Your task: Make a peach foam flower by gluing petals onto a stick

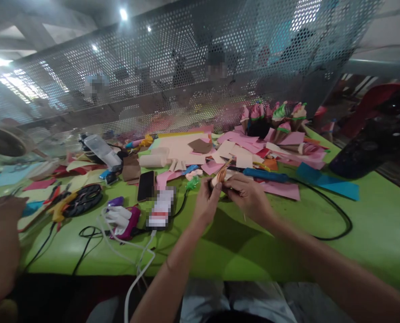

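Observation:
In the middle of the head view, my left hand (207,202) pinches a small cream-and-brown swirled foam piece (220,176) with its tip pointing up. My right hand (248,193) is beside it, fingers closed together at the right side of the piece. Whatever the right fingertips grip is too small and blurred to make out. Just behind my right hand lies a blue-handled tool (266,175) with a black cord, its tip end partly covered by foam scraps. A green scrunched piece (192,182) sits left of my left hand.
Foam sheets (182,143) in several colours cover the back of the green table (321,251). Ice-cream-shaped foam pieces (280,112) stand at back right. A black phone (146,186), another phone (162,206), cables and tape lie left. At far left is another person's hand (9,206).

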Available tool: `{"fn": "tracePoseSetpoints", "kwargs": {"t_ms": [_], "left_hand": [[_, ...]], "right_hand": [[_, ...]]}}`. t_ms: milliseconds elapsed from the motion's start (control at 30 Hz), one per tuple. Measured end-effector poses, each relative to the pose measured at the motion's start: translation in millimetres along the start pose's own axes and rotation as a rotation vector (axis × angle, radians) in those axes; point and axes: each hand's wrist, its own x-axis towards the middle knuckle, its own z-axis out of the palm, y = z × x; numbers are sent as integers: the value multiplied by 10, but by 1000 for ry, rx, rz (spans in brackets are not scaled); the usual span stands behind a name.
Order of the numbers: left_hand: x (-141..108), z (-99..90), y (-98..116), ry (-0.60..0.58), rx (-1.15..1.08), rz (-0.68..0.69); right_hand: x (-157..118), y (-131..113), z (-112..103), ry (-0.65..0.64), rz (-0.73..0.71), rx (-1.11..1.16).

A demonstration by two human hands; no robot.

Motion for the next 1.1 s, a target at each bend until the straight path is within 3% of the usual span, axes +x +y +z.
{"fn": "tracePoseSetpoints", "kwargs": {"t_ms": [1100], "left_hand": [[4,-12,-5,-41,13,8]], "right_hand": [[3,11,-11,-32,48,13]]}}
